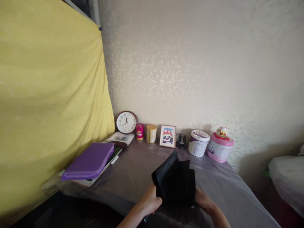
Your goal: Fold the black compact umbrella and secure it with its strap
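Note:
A black umbrella (177, 182), half folded with its cloth panels in loose pleats, is held low over the near part of the table. My left hand (152, 199) is closed around its lower left side, and a small dark end sticks out beneath that fist. On the opposite edge, my right hand (203, 200) grips the black cloth, its fingertips partly hidden behind the folds. The umbrella's shaft is out of sight within the cloth.
Along the wall stand a round clock (127, 122), a pink can (140, 131), a yellow-lidded jar (151, 133), a panda picture frame (167, 136), a black stapler-like object (181, 141) and two tubs (198, 144). A purple folder (89, 161) lies left, beside a yellow curtain (52, 95).

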`<state>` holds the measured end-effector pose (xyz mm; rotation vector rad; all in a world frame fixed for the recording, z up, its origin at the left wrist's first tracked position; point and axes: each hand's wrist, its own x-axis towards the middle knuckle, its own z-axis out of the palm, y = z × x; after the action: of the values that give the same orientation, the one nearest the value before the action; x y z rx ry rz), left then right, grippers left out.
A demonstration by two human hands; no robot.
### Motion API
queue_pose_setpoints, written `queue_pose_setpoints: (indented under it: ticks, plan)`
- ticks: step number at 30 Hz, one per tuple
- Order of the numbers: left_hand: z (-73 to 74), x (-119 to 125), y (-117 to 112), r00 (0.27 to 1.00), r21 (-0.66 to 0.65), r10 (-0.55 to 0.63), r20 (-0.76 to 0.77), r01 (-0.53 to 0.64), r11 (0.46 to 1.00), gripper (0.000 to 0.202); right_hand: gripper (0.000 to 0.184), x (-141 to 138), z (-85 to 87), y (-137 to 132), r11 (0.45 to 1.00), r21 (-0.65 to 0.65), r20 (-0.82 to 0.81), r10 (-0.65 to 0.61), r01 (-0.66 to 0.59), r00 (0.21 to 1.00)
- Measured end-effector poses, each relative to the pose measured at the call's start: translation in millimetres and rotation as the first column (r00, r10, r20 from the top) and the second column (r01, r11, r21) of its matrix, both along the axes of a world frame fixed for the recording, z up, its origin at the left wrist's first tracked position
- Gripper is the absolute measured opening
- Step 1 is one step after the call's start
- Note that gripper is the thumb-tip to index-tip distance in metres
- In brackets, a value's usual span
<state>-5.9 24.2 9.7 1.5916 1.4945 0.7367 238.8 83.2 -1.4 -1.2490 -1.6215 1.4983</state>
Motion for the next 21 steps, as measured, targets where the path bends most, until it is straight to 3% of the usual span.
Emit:
queue_pose_setpoints:
  ticks: [3, 5, 10, 13, 15, 17, 19, 21]
  plan:
    - [-2.5, 4.4, 1.2, 0.994, 0.106, 0.03, -0.107, -0.019, 0.994, 0.067, 0.022, 16.1, 1.2, -5.3, 0.995, -0.02, 0.182, 0.102, -0.1, 0.978]
    - [-4.3, 5.7, -0.1, 0.985, 0.122, 0.033, -0.17, -0.013, 0.992, 0.066, 0.012, 29.9, 0.7, -9.5, 0.994, 0.015, 0.31, 0.1, -0.11, 0.946]
    - [-1.7, -2.0, -9.1, 0.968, 0.077, -0.016, -0.252, 0.037, 0.996, 0.063, 0.016, 70.5, -2.5, -29.5, 0.98, 0.17, 0.521, -0.004, -0.099, 0.853]
    - [3.6, -9.8, -13.8, 0.966, 0.028, -0.099, -0.241, 0.109, 0.994, 0.063, 0.02, 89.9, -5.1, -38.1, 0.982, 0.156, 0.562, 0.0, -0.106, 0.827]
    - [4.3, -11.8, -15.9, 0.964, 0.014, -0.14, -0.225, 0.146, 0.989, 0.064, 0.02, 95.2, -3.0, -38.3, 0.97, 0.234, 0.574, -0.089, -0.059, 0.814]
    - [1.3, -10.2, -17.8, 0.961, 0.017, -0.134, -0.242, 0.142, 0.99, 0.065, 0.021, 90.8, 6.2, -35.8, 0.9, 0.432, 0.545, -0.31, 0.056, 0.779]
    - [-4.2, -6.1, -19.7, 0.947, 0.034, -0.095, -0.307, 0.111, 0.993, 0.069, 0.025, 75.5, 22.9, -33.8, 0.758, 0.634, 0.441, -0.519, 0.156, 0.732]
    - [-8.9, -1.5, -21.6, 0.922, 0.062, -0.066, -0.381, 0.096, 0.993, 0.075, 0.028, 51.2, 43.1, -34.4, 0.67, 0.728, 0.355, -0.55, 0.146, 0.756]
